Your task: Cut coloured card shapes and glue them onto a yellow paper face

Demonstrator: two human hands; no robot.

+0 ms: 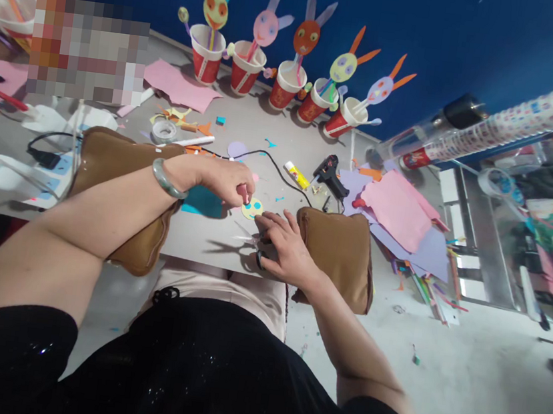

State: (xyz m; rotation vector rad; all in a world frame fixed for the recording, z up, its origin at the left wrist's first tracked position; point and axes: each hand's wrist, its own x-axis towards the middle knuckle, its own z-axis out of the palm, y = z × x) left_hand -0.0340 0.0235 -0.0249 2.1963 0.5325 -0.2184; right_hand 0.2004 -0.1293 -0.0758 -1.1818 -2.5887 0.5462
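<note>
A small yellow paper disc (252, 209) with blue eye pieces and a drawn mouth lies on the table between my hands. My left hand (227, 179), with a bangle at the wrist, is closed in a pinch at the disc's upper left edge; what the fingertips hold is too small to make out. Scissors (248, 238) are in my right hand (284, 245), a dark handle loop around a finger and the blades pointing left. Fingertips of that hand reach the disc's lower right side. A teal paper sheet (202, 202) lies partly beneath my left hand.
Brown cushions (338, 258) flank the work spot. Behind stand several red paper cups (207, 57) with paper rabbit figures. A black glue gun (331, 177), its cable, and a yellow glue stick (296, 175) lie ahead. Pink sheets (400, 209) are rightward; power strips (48, 179) sit left.
</note>
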